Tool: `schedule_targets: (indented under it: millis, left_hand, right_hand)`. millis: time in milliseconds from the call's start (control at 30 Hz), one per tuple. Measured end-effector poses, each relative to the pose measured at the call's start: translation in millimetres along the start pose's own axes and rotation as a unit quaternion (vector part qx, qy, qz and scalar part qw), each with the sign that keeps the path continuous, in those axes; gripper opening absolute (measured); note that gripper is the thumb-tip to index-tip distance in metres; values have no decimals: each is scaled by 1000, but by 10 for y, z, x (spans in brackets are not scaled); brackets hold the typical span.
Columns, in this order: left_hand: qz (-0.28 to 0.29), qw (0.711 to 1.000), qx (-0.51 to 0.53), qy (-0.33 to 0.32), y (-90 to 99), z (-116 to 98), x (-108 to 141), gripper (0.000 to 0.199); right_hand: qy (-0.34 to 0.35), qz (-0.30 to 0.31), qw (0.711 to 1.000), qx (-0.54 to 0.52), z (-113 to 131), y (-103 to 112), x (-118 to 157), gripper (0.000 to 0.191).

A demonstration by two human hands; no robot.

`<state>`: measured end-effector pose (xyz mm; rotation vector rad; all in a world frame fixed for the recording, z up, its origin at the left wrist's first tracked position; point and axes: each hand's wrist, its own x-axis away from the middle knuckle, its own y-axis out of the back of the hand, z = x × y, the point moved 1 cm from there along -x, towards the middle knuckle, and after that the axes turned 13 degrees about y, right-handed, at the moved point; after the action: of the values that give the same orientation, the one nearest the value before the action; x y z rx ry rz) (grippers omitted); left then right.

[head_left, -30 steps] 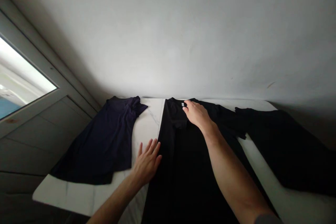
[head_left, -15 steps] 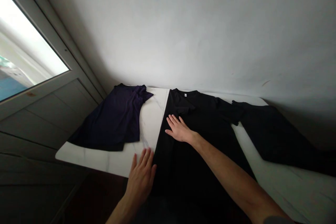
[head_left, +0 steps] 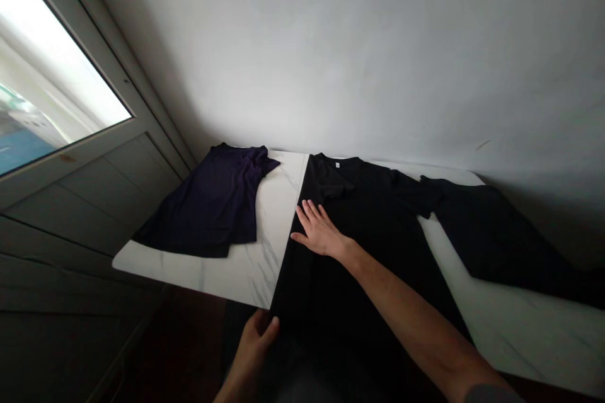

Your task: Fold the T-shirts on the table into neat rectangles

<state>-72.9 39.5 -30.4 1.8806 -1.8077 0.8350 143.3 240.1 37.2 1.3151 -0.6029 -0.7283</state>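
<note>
A black T-shirt (head_left: 373, 227) lies spread on the white marble-patterned table (head_left: 267, 252), its collar toward the wall and a small white label at the neck. The shirt's left side is folded inward, with that sleeve lying on top. My right hand (head_left: 319, 230) rests flat on the folded side, fingers spread. At the front table edge, my left hand (head_left: 258, 337) has its fingers curled and thumb pressed at the shirt's lower left corner. Its fingertips are partly hidden by the dark cloth.
A dark purple shirt (head_left: 203, 201) lies on the table's left part. Another dark garment (head_left: 496, 236) lies to the right, touching the black T-shirt's sleeve. A grey wall (head_left: 331, 50) stands behind the table, and a door with a glass pane (head_left: 155, 157) is on the left.
My left hand has moved down toward me from the shirt's left edge, and its outstretched fingers have curled at the lower corner. My right hand stays flat on the shirt, shifted slightly left.
</note>
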Motion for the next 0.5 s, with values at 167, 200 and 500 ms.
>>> schedule_targets:
  millis: [167,200,500]
  left_hand:
    - [90,994,63,26,-47,71,55,52]
    - [106,992,57,24,-30,75,70,51]
    - [93,992,-91,1,182,60,49,57]
  right_hand:
    - [-2,6,1000,-13,41,3,96,94]
    - [-17,-1,1000,-10,18,6,104,95]
    - [-104,-6,994,-20,-166,-28,90,99]
